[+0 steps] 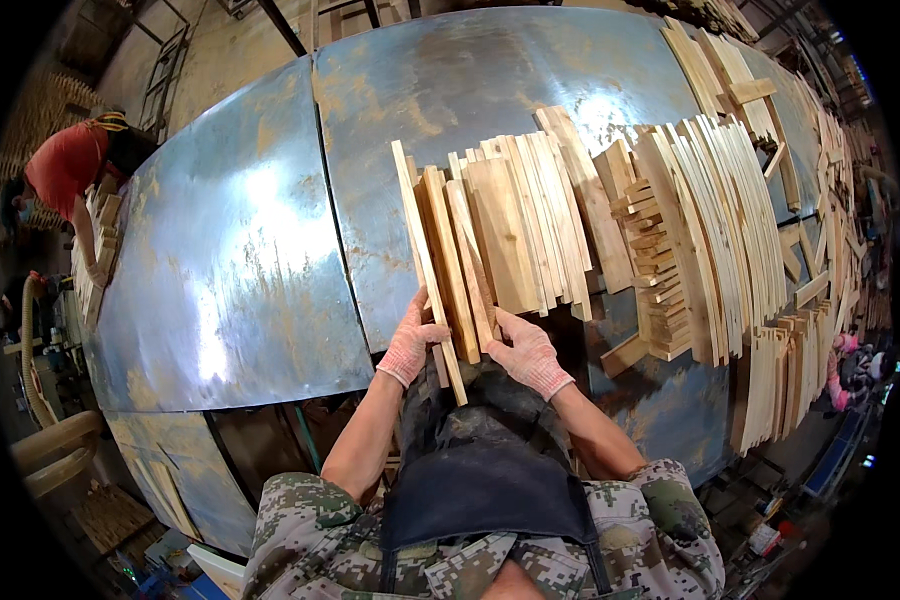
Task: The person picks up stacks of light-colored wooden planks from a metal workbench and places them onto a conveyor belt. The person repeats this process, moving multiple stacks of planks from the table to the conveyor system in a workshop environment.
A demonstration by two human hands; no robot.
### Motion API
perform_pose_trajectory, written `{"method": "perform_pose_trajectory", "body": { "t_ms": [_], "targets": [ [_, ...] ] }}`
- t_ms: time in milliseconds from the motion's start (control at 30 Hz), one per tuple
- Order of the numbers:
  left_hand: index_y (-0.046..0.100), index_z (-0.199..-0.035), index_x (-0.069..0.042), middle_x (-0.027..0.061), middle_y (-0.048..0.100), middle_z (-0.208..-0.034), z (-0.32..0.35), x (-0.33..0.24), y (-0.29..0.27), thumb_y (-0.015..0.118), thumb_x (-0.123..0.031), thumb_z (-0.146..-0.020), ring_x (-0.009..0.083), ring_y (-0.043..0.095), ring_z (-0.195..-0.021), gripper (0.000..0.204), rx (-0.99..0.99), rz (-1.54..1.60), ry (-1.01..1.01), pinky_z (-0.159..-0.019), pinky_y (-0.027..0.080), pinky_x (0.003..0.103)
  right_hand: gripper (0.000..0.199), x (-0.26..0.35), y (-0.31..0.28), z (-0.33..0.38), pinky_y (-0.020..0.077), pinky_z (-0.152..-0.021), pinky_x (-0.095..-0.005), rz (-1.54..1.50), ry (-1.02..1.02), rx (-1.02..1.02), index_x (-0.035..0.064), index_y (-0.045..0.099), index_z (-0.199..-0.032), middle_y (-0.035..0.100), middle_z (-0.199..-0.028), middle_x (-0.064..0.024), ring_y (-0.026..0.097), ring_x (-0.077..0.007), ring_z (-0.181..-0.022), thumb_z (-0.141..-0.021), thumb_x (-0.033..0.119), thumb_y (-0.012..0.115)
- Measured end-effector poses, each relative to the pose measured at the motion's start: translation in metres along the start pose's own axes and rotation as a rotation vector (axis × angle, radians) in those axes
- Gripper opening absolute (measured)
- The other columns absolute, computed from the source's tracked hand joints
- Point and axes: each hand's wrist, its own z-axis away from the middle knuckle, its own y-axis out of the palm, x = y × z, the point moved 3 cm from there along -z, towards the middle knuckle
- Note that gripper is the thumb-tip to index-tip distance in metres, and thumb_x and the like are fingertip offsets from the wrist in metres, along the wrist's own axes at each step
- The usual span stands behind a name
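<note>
Both my hands wear pale pink-white work gloves. My left hand (411,345) is closed around the near part of a long narrow wooden strip (425,262), its thumb lying across the strip. My right hand (532,358) pinches the near end of a neighbouring wooden strip (472,255), thumb and fingers pressed on it. Between them lies another light brown strip (450,270), side by side with these. The near ends stick out past the table edge toward my dark apron (490,490). Some fingers are hidden behind the wood.
A row of boards (505,235) lies directly right of the strips. Beyond it are stacked short blocks (662,300) and more long slats (735,220) on the metal table (240,230). At far left, a person in red (68,165) reaches toward wood. A ribbed hose (38,350) stands lower left.
</note>
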Motion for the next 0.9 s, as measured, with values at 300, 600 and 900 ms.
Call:
{"method": "perform_pose_trajectory", "body": {
  "t_ms": [300,600,900],
  "targets": [
    [0.019,-0.171,-0.002,0.0176,0.055,-0.152,-0.001,-0.003,0.011,0.076,-0.004,-0.076,0.0296,0.056,-0.135,0.110,-0.064,-0.101,0.024,-0.117,0.044,0.038,0.067,0.005,0.016,-0.007,0.0525,-0.105,-0.0480,0.452,0.104,0.057,0.0073,0.055,-0.150,0.071,-0.130,-0.0201,0.068,-0.0379,-0.121,-0.091,0.037,0.070],
    [0.028,-0.166,0.002,0.0287,0.045,-0.160,-0.030,-0.024,0.028,0.092,-0.040,-0.079,0.0411,0.050,-0.145,0.116,-0.268,-0.815,-0.036,-0.120,0.044,0.044,0.072,0.013,0.015,-0.008,0.0475,-0.112,-0.0481,0.451,0.117,0.234,0.0060,0.045,-0.159,0.061,-0.146,-0.0231,0.060,-0.0384,-0.135,-0.100,0.043,0.063],
    [0.018,-0.169,-0.003,0.0328,0.042,-0.158,-0.060,0.010,0.010,0.096,-0.039,-0.073,0.0452,0.050,-0.142,0.129,-0.389,-0.742,0.096,-0.120,0.043,0.047,0.088,-0.033,0.000,-0.051,0.0406,-0.112,-0.0535,0.744,0.103,-0.484,0.0076,0.035,-0.164,0.056,-0.137,-0.0215,0.053,-0.0413,-0.130,-0.090,0.032,0.076]
  ]
}}
